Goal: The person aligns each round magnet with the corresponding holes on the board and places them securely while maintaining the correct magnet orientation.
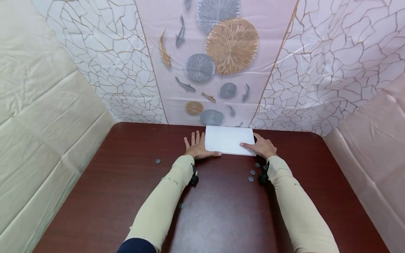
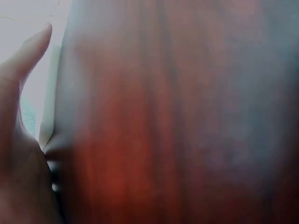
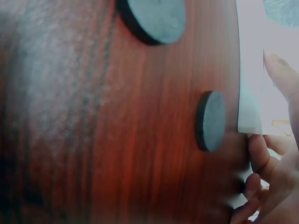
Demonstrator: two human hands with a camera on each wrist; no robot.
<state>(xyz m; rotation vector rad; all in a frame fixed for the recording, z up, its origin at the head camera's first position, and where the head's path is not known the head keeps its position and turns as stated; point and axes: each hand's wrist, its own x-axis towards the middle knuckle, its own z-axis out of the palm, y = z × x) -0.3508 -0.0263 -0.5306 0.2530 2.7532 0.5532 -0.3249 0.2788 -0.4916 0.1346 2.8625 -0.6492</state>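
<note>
A thin white rectangular slab [image 1: 227,140] lies at the table's back edge, its kind not clear. Beside its left edge my left hand [image 1: 198,149] is spread with straight fingers, the thumb along the front edge. The left wrist view shows that hand [image 2: 21,140] and the slab's side [image 2: 50,93], otherwise blurred. At the right end my right hand [image 1: 264,147] grips the slab, thumb on top. In the right wrist view its curled fingers [image 3: 259,151] are by the slab's corner. Dark round discs [image 3: 215,121] lie near the right wrist.
More small discs lie on the dark red-brown table: one disc [image 1: 158,161] left of my left hand, another disc [image 1: 180,205] by the left forearm. A patterned cloth wall [image 1: 231,98] rises behind the back edge, with pale cloth sides [image 1: 47,123] left and right.
</note>
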